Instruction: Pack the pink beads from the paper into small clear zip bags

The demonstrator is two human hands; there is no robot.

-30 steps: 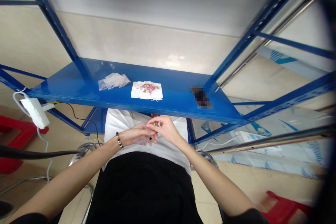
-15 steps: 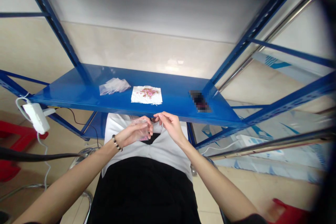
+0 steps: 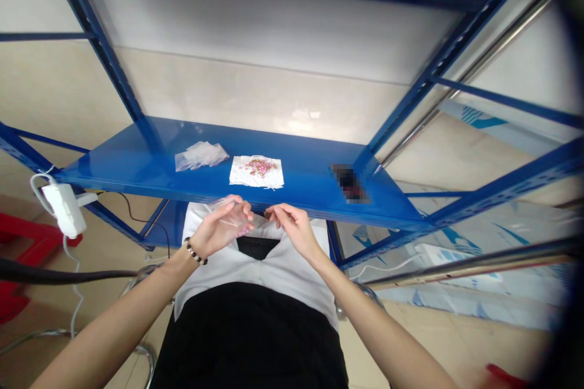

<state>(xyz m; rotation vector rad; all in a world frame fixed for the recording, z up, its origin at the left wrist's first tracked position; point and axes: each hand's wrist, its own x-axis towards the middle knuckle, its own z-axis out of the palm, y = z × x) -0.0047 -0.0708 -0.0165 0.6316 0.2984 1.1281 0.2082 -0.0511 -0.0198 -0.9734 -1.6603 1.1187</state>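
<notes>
My left hand (image 3: 222, 225) is closed on a clear plastic bag (image 3: 235, 222) with small pink pieces at its bottom, just in front of the shelf edge. To its right my right hand (image 3: 292, 225) is pinched, its thumb and finger tips together; anything between them is too small to make out. On the blue shelf (image 3: 305, 158) lies a white paper sheet (image 3: 237, 177) bearing a pile of small pink and brownish pieces (image 3: 260, 166). Several clear plastic bags (image 3: 201, 155) lie overlapped to the left of the sheet.
A dark pixelated object (image 3: 350, 183) lies on the shelf's right part. A white power strip (image 3: 64, 209) hangs at the left post. Red stools (image 3: 27, 243) stand on the floor at the left. A metal rail (image 3: 483, 261) runs along the right.
My left hand has moved slightly left and up with the bag, away from my right hand, so the gap between them is wider. The camera view has shifted a little.
</notes>
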